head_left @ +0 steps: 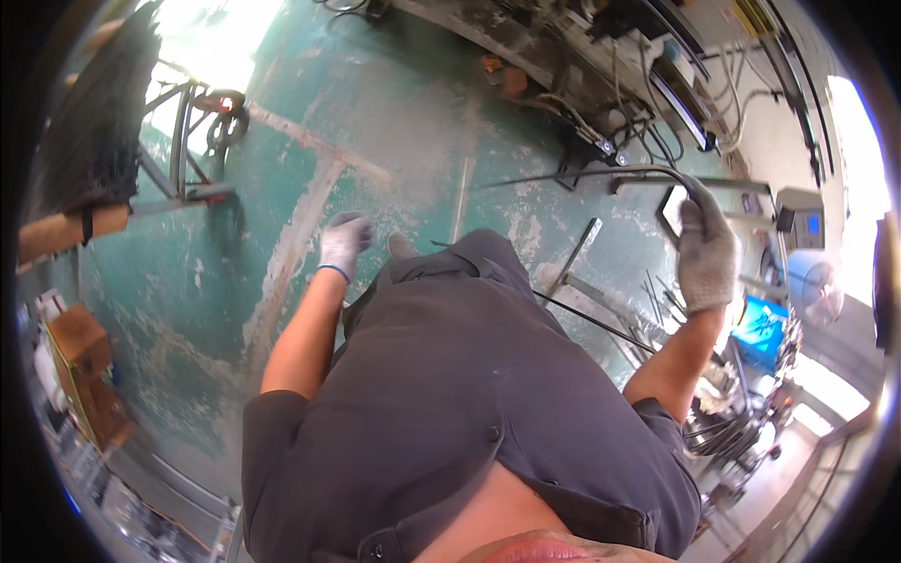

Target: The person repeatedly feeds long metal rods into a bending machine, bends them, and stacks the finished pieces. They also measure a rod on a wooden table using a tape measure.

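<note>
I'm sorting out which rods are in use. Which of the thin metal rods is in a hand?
The curved dark rod at upper right: the gloved right hand grips its bend. The other rods lie untouched below it.

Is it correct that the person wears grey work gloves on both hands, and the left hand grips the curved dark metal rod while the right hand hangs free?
Not quite: the hands are swapped. In the head view the right hand grips the curved dark metal rod, and the left hand hangs free over the green floor. Both wear grey work gloves.

Grey-white knit gloves on both hands (343,242) (706,253), dark bent rod (601,174), worn teal floor (375,103), grey shirt (450,394).
</note>
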`<action>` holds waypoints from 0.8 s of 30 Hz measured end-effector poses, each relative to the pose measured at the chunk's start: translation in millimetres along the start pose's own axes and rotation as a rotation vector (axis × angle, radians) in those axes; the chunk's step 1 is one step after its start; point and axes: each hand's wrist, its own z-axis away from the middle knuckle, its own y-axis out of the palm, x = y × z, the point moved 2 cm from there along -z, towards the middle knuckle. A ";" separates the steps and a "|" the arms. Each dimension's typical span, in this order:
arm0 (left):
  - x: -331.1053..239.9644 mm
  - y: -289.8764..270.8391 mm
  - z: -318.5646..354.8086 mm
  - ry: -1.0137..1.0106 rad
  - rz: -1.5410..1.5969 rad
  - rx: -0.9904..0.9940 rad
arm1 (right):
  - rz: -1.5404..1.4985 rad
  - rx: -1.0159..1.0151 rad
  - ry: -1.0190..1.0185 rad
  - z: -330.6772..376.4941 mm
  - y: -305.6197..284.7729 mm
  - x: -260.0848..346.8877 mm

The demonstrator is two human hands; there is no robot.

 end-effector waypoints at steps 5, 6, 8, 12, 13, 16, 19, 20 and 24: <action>-11.8 -109.8 7.9 -0.069 0.255 -0.220 | -0.286 0.457 -0.193 -17.8 93.3 166.5; -6.2 -124.7 9.7 -0.057 0.322 -0.261 | -0.273 0.581 -0.260 -20.1 112.0 189.1; -2.1 -144.0 12.1 -0.024 0.408 -0.278 | -0.205 0.842 -0.380 -25.6 150.2 228.0; -2.3 -146.8 27.5 -0.023 0.553 -0.336 | -0.275 1.147 -0.791 -26.0 235.7 303.7; -1.7 -148.0 30.5 -0.082 0.554 -0.356 | -0.298 1.252 -0.838 -28.9 253.8 323.7; -12.9 -153.9 47.2 -0.180 0.718 -0.326 | -0.192 1.471 -0.979 -22.3 309.2 380.4; -29.0 -182.0 52.9 -0.093 0.621 -0.422 | -0.102 1.570 -1.210 -5.5 346.9 443.5; -26.5 -189.2 55.7 -0.019 0.666 -0.496 | -0.127 1.595 -1.218 2.0 352.7 463.6; -23.3 -228.9 62.1 0.058 1.001 -0.740 | -0.386 1.629 -1.271 57.0 391.7 557.4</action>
